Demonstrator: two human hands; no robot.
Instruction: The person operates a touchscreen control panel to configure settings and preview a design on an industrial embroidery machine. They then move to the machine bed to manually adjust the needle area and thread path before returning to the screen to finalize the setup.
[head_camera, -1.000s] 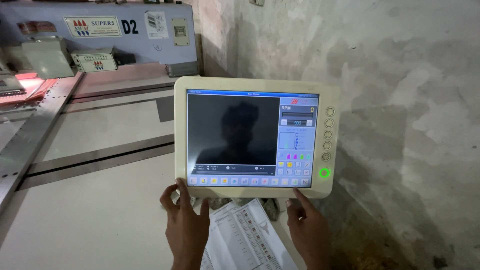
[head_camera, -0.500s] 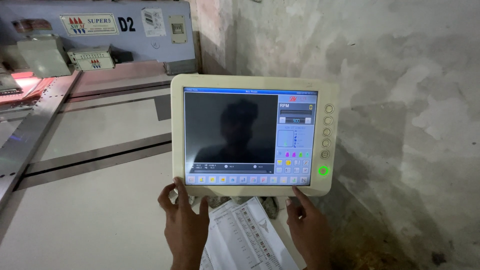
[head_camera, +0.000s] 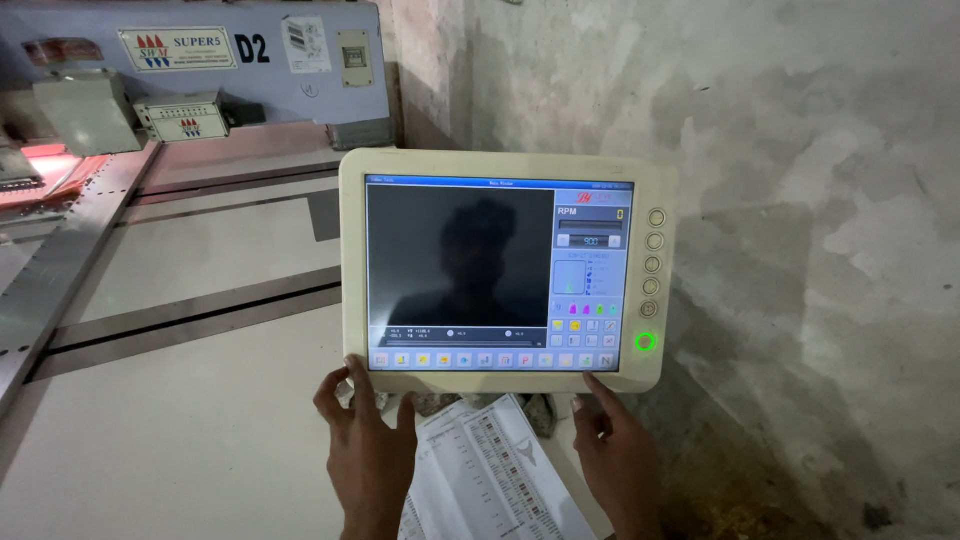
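Observation:
A cream control panel (head_camera: 505, 165) with a dark touchscreen stands upright in front of me. Along the screen's bottom runs a row of small icons, and round buttons line the right bezel, the lowest one a lit green button (head_camera: 645, 342). My left hand (head_camera: 368, 445) grips the panel's lower left edge, fingers on the bezel and thumb up beside it. The index fingertip of my right hand (head_camera: 615, 455) touches the screen's lower right corner, at the end of the icon row. A printed paper sheet (head_camera: 495, 475) lies below the panel between my hands.
A pale machine table (head_camera: 180, 430) with dark metal rails (head_camera: 190, 320) stretches to the left. A blue-grey machine head (head_camera: 200, 60) with labels stands at the back. A rough, stained concrete wall (head_camera: 800, 200) rises close on the right.
Both hands stay at the panel's lower edge. The view has shifted only slightly.

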